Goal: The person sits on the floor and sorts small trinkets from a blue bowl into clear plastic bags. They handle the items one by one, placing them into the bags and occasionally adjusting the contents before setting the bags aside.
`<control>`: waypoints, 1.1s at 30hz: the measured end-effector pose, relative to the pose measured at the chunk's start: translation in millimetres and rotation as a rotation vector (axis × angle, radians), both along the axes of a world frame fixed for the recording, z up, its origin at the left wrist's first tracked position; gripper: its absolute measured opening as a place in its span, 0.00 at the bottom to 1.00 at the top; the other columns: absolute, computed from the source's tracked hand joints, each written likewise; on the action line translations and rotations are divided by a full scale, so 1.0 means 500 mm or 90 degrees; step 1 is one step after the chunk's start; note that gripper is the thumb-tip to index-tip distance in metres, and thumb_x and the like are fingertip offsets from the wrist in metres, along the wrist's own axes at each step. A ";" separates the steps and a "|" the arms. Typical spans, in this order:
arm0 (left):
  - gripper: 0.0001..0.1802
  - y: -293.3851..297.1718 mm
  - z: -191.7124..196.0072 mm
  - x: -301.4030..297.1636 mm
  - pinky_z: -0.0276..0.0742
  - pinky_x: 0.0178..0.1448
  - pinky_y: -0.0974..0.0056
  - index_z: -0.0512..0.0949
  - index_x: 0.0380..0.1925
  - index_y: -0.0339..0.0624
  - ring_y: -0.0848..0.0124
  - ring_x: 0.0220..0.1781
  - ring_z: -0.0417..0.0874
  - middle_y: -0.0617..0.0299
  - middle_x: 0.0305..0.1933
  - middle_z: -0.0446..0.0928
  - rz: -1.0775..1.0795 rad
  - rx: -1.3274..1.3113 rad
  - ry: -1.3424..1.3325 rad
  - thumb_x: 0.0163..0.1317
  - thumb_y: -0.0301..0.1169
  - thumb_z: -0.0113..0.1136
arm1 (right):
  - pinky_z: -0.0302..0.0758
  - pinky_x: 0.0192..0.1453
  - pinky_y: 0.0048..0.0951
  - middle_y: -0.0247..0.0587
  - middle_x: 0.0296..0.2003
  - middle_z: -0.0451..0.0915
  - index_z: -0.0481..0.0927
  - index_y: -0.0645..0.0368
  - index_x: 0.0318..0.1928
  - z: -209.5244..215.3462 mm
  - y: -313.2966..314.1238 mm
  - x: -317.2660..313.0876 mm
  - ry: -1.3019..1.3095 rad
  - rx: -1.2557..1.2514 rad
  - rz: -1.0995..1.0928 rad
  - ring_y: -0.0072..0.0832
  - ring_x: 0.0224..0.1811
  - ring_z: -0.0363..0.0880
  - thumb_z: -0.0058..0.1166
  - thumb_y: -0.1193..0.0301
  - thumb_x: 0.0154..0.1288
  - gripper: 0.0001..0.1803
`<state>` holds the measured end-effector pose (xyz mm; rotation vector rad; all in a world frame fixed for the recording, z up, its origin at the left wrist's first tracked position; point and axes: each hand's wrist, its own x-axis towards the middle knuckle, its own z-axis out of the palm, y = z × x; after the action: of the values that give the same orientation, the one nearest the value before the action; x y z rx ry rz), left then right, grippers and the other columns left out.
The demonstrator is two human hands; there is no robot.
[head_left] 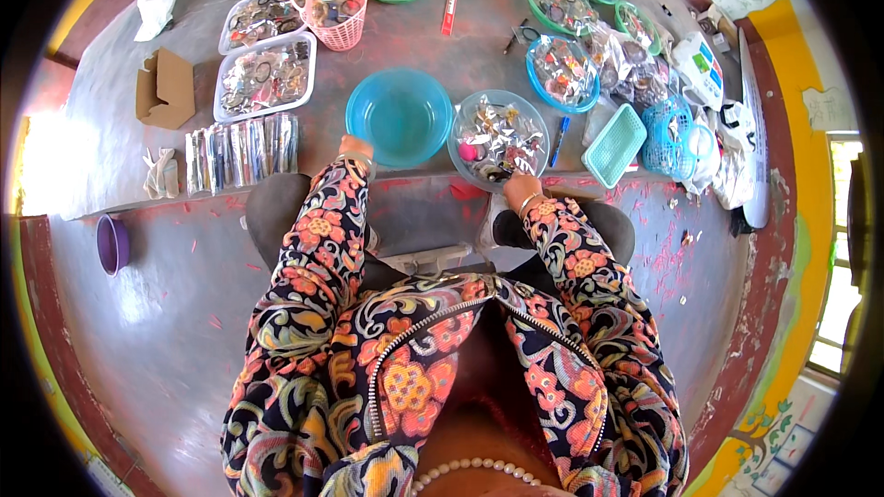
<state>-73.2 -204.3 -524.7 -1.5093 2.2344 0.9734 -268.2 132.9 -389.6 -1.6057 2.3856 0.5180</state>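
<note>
The right hand is at the near rim of a translucent bowl of packaged trinkets; the left hand is beside a turquoise basin. I cannot tell either grip. Pressing the bowl's rim, near the tabletop's front edge, could tip it, spilling packets.

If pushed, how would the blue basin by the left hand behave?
The blue basin probably moves easily, since nothing shows inside. It looks thin-walled, so it may flex. Its wide, round base suggests sliding rather than tipping.
</note>
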 end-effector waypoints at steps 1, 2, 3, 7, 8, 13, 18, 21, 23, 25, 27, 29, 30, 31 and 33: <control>0.16 0.013 0.028 -0.004 0.77 0.35 0.60 0.68 0.39 0.28 0.56 0.33 0.80 0.44 0.35 0.75 0.071 0.039 0.066 0.51 0.26 0.46 | 0.75 0.31 0.35 0.48 0.29 0.76 0.80 0.60 0.25 -0.007 0.001 0.002 -0.002 -0.004 0.002 0.40 0.31 0.78 0.47 0.75 0.47 0.08; 0.15 0.062 0.111 -0.067 0.77 0.31 0.60 0.68 0.39 0.27 0.57 0.30 0.80 0.44 0.34 0.75 0.209 0.128 0.133 0.51 0.25 0.46 | 0.75 0.31 0.34 0.48 0.28 0.76 0.80 0.60 0.25 -0.017 0.034 -0.011 -0.002 0.005 -0.029 0.40 0.31 0.78 0.46 0.75 0.47 0.08; 0.14 0.083 0.165 -0.090 0.77 0.28 0.61 0.68 0.38 0.27 0.57 0.26 0.80 0.44 0.33 0.75 0.366 0.204 0.194 0.51 0.24 0.45 | 0.75 0.30 0.34 0.48 0.28 0.76 0.80 0.60 0.25 -0.021 0.045 -0.013 -0.007 0.001 -0.041 0.40 0.31 0.78 0.46 0.75 0.47 0.08; 0.12 0.062 0.137 -0.095 0.77 0.22 0.64 0.68 0.38 0.28 0.60 0.21 0.80 0.46 0.30 0.76 0.307 0.291 0.386 0.54 0.22 0.45 | 0.75 0.30 0.35 0.45 0.28 0.76 0.80 0.59 0.23 -0.038 0.033 -0.014 0.008 -0.029 -0.019 0.38 0.31 0.77 0.48 0.73 0.47 0.07; 0.16 0.093 0.175 -0.116 0.78 0.22 0.63 0.63 0.44 0.33 0.61 0.24 0.80 0.47 0.32 0.75 0.352 0.368 0.406 0.55 0.23 0.46 | 0.75 0.30 0.34 0.46 0.28 0.76 0.80 0.59 0.23 -0.048 0.045 -0.014 0.013 -0.026 -0.022 0.38 0.31 0.77 0.48 0.73 0.47 0.07; 0.26 0.109 0.195 -0.132 0.79 0.25 0.62 0.49 0.53 0.39 0.61 0.26 0.80 0.44 0.36 0.71 0.331 0.430 0.431 0.55 0.23 0.46 | 0.75 0.29 0.34 0.46 0.28 0.75 0.80 0.60 0.23 -0.039 0.043 -0.021 0.031 -0.042 -0.045 0.39 0.31 0.77 0.49 0.72 0.46 0.07; 0.29 0.077 0.170 -0.102 0.76 0.28 0.68 0.51 0.55 0.37 0.65 0.22 0.79 0.47 0.28 0.75 0.197 0.226 0.208 0.54 0.30 0.48 | 0.75 0.31 0.33 0.48 0.30 0.75 0.80 0.60 0.26 -0.026 -0.007 -0.018 0.014 -0.046 -0.019 0.38 0.32 0.77 0.45 0.75 0.50 0.09; 0.27 0.092 0.185 -0.088 0.75 0.27 0.69 0.59 0.53 0.36 0.67 0.21 0.79 0.52 0.24 0.76 0.153 0.140 0.260 0.53 0.33 0.49 | 0.75 0.32 0.33 0.47 0.31 0.75 0.79 0.61 0.28 -0.040 -0.013 -0.028 0.076 -0.070 -0.064 0.38 0.32 0.77 0.44 0.74 0.51 0.10; 0.23 0.101 0.209 -0.076 0.74 0.27 0.67 0.64 0.49 0.35 0.68 0.21 0.79 0.53 0.26 0.77 0.141 0.131 0.312 0.52 0.32 0.49 | 0.75 0.34 0.34 0.48 0.35 0.75 0.79 0.61 0.30 -0.013 -0.028 -0.029 0.018 -0.043 -0.106 0.39 0.35 0.77 0.41 0.74 0.53 0.11; 0.20 0.112 0.247 -0.060 0.74 0.27 0.67 0.69 0.46 0.35 0.69 0.22 0.79 0.54 0.26 0.77 0.148 0.126 0.370 0.52 0.31 0.48 | 0.75 0.35 0.36 0.49 0.36 0.76 0.79 0.61 0.31 0.008 -0.049 -0.026 -0.034 -0.030 -0.154 0.40 0.36 0.77 0.40 0.73 0.54 0.12; 0.17 0.136 0.291 -0.051 0.74 0.27 0.68 0.72 0.42 0.34 0.70 0.23 0.79 0.54 0.26 0.77 0.165 0.139 0.441 0.53 0.31 0.47 | 0.74 0.37 0.38 0.49 0.33 0.77 0.79 0.60 0.30 0.027 -0.062 -0.026 -0.056 -0.065 -0.191 0.41 0.36 0.77 0.38 0.72 0.54 0.13; 0.16 0.149 0.351 -0.023 0.74 0.30 0.71 0.71 0.43 0.35 0.72 0.27 0.78 0.55 0.30 0.77 0.133 0.151 0.443 0.55 0.30 0.45 | 0.73 0.37 0.39 0.49 0.31 0.78 0.79 0.60 0.29 0.070 -0.083 -0.010 -0.077 -0.142 -0.168 0.42 0.35 0.77 0.38 0.72 0.54 0.13; 0.15 0.157 0.373 -0.011 0.73 0.31 0.72 0.70 0.43 0.35 0.73 0.30 0.78 0.56 0.31 0.76 0.115 0.160 0.444 0.56 0.30 0.45 | 0.73 0.38 0.40 0.50 0.30 0.77 0.79 0.61 0.28 0.094 -0.091 -0.004 -0.089 -0.149 -0.176 0.43 0.35 0.77 0.38 0.71 0.53 0.13; 0.15 0.164 0.391 0.004 0.73 0.32 0.72 0.70 0.42 0.36 0.73 0.30 0.78 0.56 0.31 0.76 0.131 0.165 0.468 0.57 0.30 0.44 | 0.73 0.38 0.40 0.50 0.30 0.77 0.79 0.61 0.28 0.101 -0.090 -0.003 -0.103 -0.165 -0.177 0.43 0.35 0.77 0.38 0.71 0.53 0.13; 0.14 0.177 0.424 0.028 0.73 0.33 0.72 0.71 0.41 0.36 0.73 0.30 0.78 0.56 0.32 0.76 0.159 0.178 0.519 0.57 0.30 0.44 | 0.73 0.38 0.40 0.51 0.30 0.77 0.78 0.62 0.28 0.115 -0.078 -0.016 -0.128 -0.197 -0.183 0.43 0.35 0.77 0.38 0.70 0.53 0.13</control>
<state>-59.1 -115.9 -312.5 -1.4351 2.2342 2.1928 -276.3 93.8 -332.3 -1.3096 2.5682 -0.0661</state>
